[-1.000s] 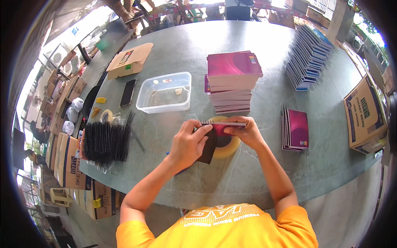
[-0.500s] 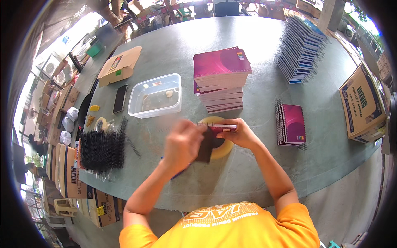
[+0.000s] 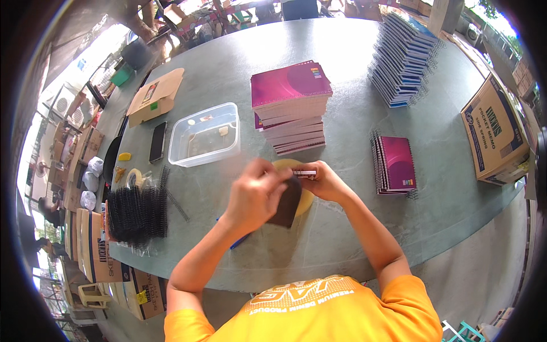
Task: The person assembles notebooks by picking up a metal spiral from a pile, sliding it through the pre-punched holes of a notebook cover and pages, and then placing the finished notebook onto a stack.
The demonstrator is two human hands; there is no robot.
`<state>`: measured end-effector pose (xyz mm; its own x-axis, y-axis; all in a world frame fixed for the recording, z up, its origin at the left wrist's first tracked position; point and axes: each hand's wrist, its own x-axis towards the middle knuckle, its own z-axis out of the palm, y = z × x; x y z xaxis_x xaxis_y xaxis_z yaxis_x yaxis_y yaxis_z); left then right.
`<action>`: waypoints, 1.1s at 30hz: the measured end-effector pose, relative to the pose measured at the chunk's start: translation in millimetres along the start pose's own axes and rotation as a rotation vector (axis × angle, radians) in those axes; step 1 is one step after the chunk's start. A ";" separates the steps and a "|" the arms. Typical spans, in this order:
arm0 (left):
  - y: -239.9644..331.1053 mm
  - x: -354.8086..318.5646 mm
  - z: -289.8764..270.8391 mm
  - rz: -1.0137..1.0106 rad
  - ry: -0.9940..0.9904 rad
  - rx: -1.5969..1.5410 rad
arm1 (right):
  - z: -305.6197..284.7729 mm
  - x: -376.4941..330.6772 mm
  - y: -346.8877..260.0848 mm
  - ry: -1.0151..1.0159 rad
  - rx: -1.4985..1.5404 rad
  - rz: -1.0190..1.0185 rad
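My right hand (image 3: pixel 326 183) grips a small notebook (image 3: pixel 305 172), held edge-on above the table. My left hand (image 3: pixel 254 191) is closed at the notebook's near-left end, its fingertips pinched together; what they hold is blurred and hidden. A dark brown flat piece (image 3: pixel 286 205) hangs below my left fingers, in front of a wide yellowish tape roll (image 3: pixel 307 199). Under my left wrist lies a blue pen (image 3: pixel 240 241). Beyond my hands rises a tall stack of magenta notebooks (image 3: pixel 290 88). Several coil-bound magenta notebooks (image 3: pixel 397 162) lie to the right.
Black spiral coils (image 3: pixel 137 214) are heaped at left, one loose coil (image 3: pixel 178 205) beside them. A clear plastic tub (image 3: pixel 196 157), a phone (image 3: pixel 158 141) and a cardboard piece (image 3: pixel 155 97) lie farther off. Blue notebooks (image 3: pixel 401 62) and a carton (image 3: pixel 494 134) stand at right.
The view has shifted slightly, so the table things appear farther left. My left hand stays at the notebook's end with its fingers moving, and the notebook is turned a little.
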<state>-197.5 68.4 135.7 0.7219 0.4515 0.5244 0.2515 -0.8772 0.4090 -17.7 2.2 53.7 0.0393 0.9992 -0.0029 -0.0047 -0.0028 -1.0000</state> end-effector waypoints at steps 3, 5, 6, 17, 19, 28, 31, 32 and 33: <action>1.9 18.8 -4.2 -0.104 0.196 -0.005 | -7.8 -0.3 7.4 -0.075 -0.105 -0.004; 0.4 17.6 0.0 -0.094 0.186 -0.002 | -5.1 -1.0 12.6 -0.050 -0.079 -0.055; 1.7 2.7 11.1 -0.040 0.067 -0.038 | -6.8 -0.4 9.9 -0.044 -0.080 -0.086; 10.6 -4.4 23.7 0.072 0.129 0.172 | -10.0 -5.3 5.4 -0.053 0.325 -0.267; -5.4 3.5 16.2 -0.002 -0.116 0.212 | -6.6 -9.1 -4.7 -0.023 0.269 -0.198; -16.0 20.4 28.3 0.008 -0.294 -0.002 | -15.5 -8.7 13.9 -0.058 -0.024 -0.057; -12.8 22.0 35.9 0.032 -0.254 -0.088 | -13.9 -9.8 14.0 -0.038 0.017 -0.074; -9.8 23.1 38.8 0.042 -0.204 -0.122 | -12.4 -9.6 14.5 -0.034 0.053 -0.095; -4.7 24.5 41.8 0.022 -0.208 -0.176 | -12.0 -9.7 14.4 -0.031 0.087 -0.116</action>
<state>-154.0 76.8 115.5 0.8472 0.3734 0.3778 0.1312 -0.8363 0.5324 -6.2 -8.0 39.2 0.0138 0.9934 0.1142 -0.0886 0.1150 -0.9894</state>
